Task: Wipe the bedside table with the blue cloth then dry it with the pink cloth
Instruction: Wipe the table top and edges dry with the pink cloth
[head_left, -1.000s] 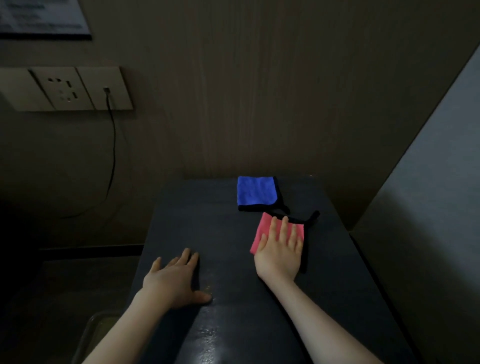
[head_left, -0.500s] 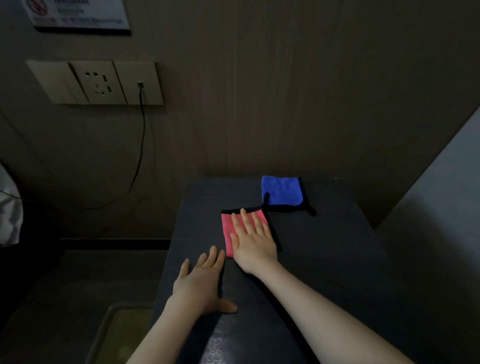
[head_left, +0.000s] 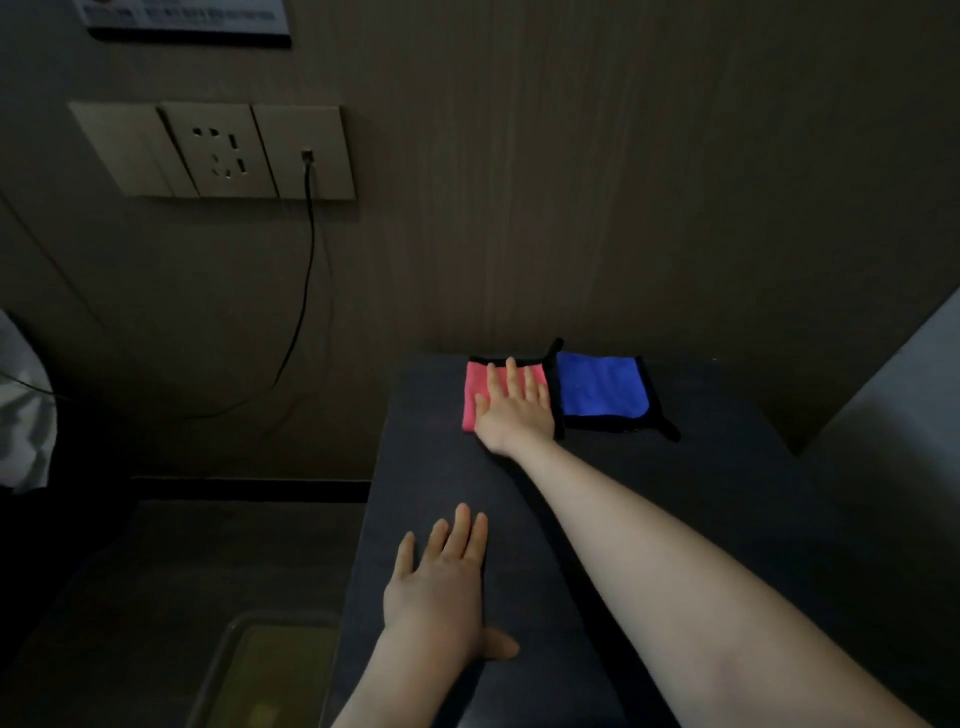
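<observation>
The dark bedside table (head_left: 701, 519) stands against the wood-panelled wall. A pink cloth (head_left: 475, 397) with a black border lies at its far left corner, and my right hand (head_left: 517, 410) presses flat on it with straight fingers. Right beside it on the right lies the blue cloth (head_left: 602, 384), folded, black-edged, untouched. My left hand (head_left: 441, 587) rests flat on the near left part of the table top, fingers straight, holding nothing.
A socket panel (head_left: 213, 150) on the wall has a black cable (head_left: 306, 291) hanging down left of the table. A bin with a yellowish liner (head_left: 270, 670) stands on the floor at the lower left. A pale wall (head_left: 893, 415) rises on the right.
My right hand has slid the pink cloth from the middle right of the table leftward and then to the far left corner beside the blue cloth. The left hand stayed flat on the table.
</observation>
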